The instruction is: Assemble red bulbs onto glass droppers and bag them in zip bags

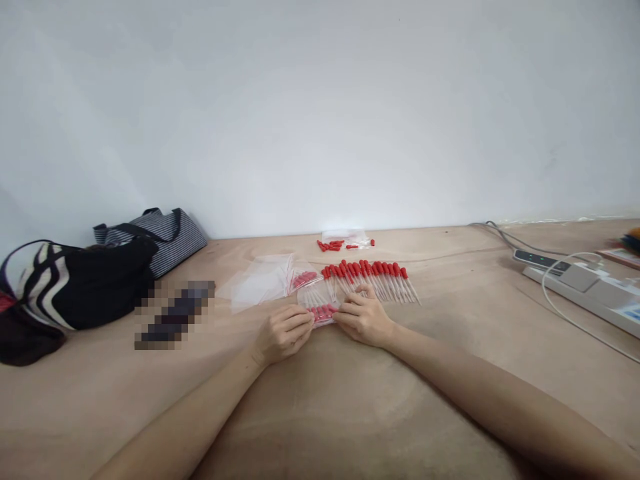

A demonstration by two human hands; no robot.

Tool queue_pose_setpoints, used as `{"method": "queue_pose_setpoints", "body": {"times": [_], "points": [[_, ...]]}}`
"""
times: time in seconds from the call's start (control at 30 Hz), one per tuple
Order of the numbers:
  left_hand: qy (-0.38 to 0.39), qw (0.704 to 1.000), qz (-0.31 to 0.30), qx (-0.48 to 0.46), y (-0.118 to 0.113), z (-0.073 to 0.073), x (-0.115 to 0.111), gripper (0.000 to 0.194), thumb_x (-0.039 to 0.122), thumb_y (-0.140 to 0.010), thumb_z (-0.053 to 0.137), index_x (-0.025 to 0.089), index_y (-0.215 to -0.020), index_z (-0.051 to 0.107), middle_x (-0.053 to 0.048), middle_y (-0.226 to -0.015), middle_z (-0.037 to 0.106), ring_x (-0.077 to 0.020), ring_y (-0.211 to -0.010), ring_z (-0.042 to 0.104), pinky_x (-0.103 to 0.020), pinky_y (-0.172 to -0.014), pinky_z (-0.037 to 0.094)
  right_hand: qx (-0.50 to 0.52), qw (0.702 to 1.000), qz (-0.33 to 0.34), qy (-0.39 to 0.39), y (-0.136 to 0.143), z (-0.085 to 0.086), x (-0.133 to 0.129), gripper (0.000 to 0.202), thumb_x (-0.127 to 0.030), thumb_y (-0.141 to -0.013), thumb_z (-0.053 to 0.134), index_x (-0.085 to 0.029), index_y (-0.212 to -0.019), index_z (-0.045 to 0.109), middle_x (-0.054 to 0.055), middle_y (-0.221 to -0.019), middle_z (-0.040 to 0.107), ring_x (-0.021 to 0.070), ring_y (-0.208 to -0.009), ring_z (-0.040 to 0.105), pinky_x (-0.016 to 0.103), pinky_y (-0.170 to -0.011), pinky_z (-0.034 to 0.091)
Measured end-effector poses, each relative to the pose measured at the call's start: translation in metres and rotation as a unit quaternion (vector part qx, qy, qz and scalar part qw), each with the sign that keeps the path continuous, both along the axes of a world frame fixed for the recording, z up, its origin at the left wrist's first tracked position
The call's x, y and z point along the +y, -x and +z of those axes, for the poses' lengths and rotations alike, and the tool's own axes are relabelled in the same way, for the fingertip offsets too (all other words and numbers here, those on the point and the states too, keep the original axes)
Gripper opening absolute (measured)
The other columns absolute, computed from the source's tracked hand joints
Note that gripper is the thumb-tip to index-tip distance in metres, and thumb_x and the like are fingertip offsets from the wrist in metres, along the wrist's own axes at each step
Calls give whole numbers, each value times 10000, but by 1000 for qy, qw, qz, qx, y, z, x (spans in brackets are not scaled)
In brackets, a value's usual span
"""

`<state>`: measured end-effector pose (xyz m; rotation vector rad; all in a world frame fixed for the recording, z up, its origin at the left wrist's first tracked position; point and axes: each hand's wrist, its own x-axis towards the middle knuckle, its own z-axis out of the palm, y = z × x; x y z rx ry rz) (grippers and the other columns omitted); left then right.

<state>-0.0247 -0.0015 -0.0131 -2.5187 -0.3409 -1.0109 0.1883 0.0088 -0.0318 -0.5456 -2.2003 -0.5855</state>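
Observation:
A clear zip bag [323, 313] of red-capped droppers lies flat on the table in front of me, its near edge between my two hands. My left hand [286, 332] pinches the bag's left corner. At the right corner, my right hand [364, 317] has its fingers closed on the same edge. Just beyond my right hand a row of red-bulbed droppers [375, 273] fans out side by side. Another filled bag [306, 279] rests behind the held one, partly overlapped by it. Spread-out clear zip bags [263, 281] lie to the left.
Loose red rubber bulbs [331, 245] and a clear bag [350, 237] sit near the wall. A black bag [105, 280] and a striped bag [175, 233] stand at left, with a blurred dark object [175, 317] nearer. A power strip [585, 290] with cables is at right.

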Motion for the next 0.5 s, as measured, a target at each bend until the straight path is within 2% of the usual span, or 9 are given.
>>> {"method": "queue_pose_setpoints", "body": {"times": [0.23,0.37,0.5], "points": [[9,999,14,-28,-1,-1,0,87,85,-760,554,152,-788,601,-34,-746,677,-146,-718,634,-288,-669,555,11,1000,0,-1,8,-1,-1,225,-133,-814,464,-174,-620,570,-34,-535,558,89,-597,430,320,-744,240],[8,999,17,-26,-1,-4,0,110,93,-781,538,159,-831,610,-32,-768,684,-140,-722,639,-284,-691,555,28,1000,3,2,12,-1,-1,155,-181,-827,486,-194,-730,606,-29,-610,607,96,-630,448,313,-729,247],[18,999,19,-33,2,-5,1,109,97,-777,550,159,-840,613,-31,-768,682,-141,-736,639,-281,-703,554,20,1000,8,17,15,-3,-1,178,-147,-818,471,-190,-708,604,-26,-597,599,95,-620,453,318,-730,247]]}}
